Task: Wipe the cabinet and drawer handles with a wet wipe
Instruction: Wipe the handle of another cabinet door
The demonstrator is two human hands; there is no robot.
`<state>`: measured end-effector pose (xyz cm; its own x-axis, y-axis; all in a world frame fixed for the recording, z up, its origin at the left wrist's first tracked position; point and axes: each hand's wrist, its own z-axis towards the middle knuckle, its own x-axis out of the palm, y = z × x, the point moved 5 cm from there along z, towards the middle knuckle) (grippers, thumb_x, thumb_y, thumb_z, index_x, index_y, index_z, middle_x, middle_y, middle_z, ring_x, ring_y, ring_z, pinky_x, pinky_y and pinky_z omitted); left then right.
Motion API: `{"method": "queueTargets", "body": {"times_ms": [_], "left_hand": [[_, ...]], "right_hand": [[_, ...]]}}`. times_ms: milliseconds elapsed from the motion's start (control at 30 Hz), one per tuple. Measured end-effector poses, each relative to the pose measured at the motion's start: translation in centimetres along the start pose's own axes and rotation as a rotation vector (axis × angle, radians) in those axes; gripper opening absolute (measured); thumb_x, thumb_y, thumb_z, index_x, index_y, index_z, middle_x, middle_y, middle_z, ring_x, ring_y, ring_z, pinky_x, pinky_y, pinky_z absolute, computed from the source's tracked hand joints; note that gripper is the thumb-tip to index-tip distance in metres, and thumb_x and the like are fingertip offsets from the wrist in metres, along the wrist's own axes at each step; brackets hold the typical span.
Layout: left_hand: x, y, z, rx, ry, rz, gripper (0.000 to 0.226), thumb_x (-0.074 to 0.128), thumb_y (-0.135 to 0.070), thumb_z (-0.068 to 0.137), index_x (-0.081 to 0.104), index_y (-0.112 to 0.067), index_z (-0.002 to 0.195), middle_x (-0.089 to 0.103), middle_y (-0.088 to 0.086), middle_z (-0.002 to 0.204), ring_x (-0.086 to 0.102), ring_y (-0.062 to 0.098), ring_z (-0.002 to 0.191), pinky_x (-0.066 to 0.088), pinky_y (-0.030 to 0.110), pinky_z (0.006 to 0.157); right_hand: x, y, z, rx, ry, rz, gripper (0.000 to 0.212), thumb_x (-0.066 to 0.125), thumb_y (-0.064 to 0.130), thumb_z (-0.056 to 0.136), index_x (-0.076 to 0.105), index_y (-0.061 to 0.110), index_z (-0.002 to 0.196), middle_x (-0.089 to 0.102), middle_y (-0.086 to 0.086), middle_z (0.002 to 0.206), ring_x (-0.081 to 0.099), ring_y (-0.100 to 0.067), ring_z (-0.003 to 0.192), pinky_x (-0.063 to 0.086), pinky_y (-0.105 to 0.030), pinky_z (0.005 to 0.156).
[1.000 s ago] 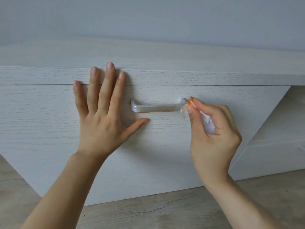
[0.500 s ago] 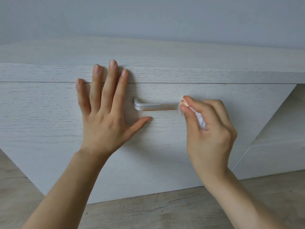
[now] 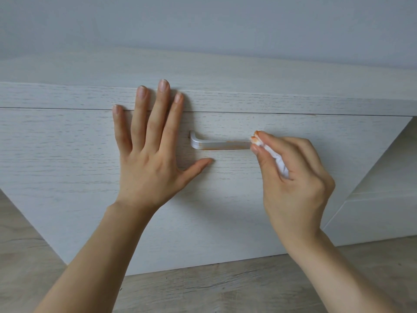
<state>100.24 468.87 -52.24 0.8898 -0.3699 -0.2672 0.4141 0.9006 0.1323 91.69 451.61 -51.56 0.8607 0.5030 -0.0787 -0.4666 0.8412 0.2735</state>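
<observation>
left hand (image 3: pixel 146 168) flat, fingers straight, pressing drawer front (image 3: pixel 67 166) | right hand (image 3: pixel 291 177) pinches wipe (image 3: pixel 279 163) at handle (image 3: pixel 216 144) right end | orange smears remain; handle part-cleaned

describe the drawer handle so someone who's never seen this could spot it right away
Start at the wide whitewashed wood drawer front under the cabinet top. Near its middle, between the flat left hand and the right hand pinching a white wet wipe, sits a horizontal brushed silver metal bar handle. It is the only metal part, with orange smears.
</observation>
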Motion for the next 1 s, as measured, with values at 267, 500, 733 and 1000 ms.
{"method": "queueTargets", "body": {"times_ms": [267, 500, 733, 1000], "left_hand": [[0.0, 0.0, 0.0, -0.001, -0.006, -0.002, 0.095, 0.054, -0.069, 0.083, 0.023, -0.007, 0.147, 0.019, 0.013, 0.151, 0.01, 0.034, 0.14, 0.0, 0.048, 0.115], [0.1, 0.0, -0.1, -0.002, 0.001, 0.0, 0.095, 0.054, -0.069, 0.083, 0.022, -0.007, 0.147, 0.018, 0.012, 0.152, 0.009, 0.033, 0.141, -0.001, 0.048, 0.115], [0.1, 0.0, 0.0, 0.003, -0.009, -0.004, 0.094, 0.054, -0.068, 0.083, 0.024, -0.006, 0.147, 0.019, 0.013, 0.152, 0.011, 0.035, 0.141, -0.001, 0.048, 0.115], [0.0, 0.0, 0.0, 0.003, -0.013, -0.002, 0.094, 0.055, -0.068, 0.083, 0.025, -0.006, 0.147, 0.022, 0.012, 0.152, 0.016, 0.037, 0.14, 0.0, 0.048, 0.115]], "right_hand": [[0.4, -0.1, -0.5, 0.02, -0.016, 0.056, 0.01, 0.069, 0.003, 0.084, 0.072, 0.0, 0.093, 0.069, -0.011, 0.085, 0.069, -0.019, 0.078, 0.057, -0.028, 0.071], [0.3, -0.3, -1.1, 0.145, -0.078, 0.184, 0.013, 0.067, 0.002, 0.085, 0.069, 0.003, 0.099, 0.067, -0.002, 0.094, 0.068, -0.01, 0.087, 0.055, -0.027, 0.079], [0.5, 0.2, -0.8, 0.05, -0.067, 0.072, 0.012, 0.07, 0.003, 0.084, 0.071, -0.001, 0.094, 0.07, -0.007, 0.089, 0.07, -0.014, 0.08, 0.056, -0.023, 0.076], [1.3, 1.4, -0.8, 0.01, 0.034, 0.062, 0.015, 0.069, -0.003, 0.082, 0.071, -0.002, 0.096, 0.071, -0.009, 0.089, 0.069, -0.016, 0.08, 0.055, -0.021, 0.076]]}}
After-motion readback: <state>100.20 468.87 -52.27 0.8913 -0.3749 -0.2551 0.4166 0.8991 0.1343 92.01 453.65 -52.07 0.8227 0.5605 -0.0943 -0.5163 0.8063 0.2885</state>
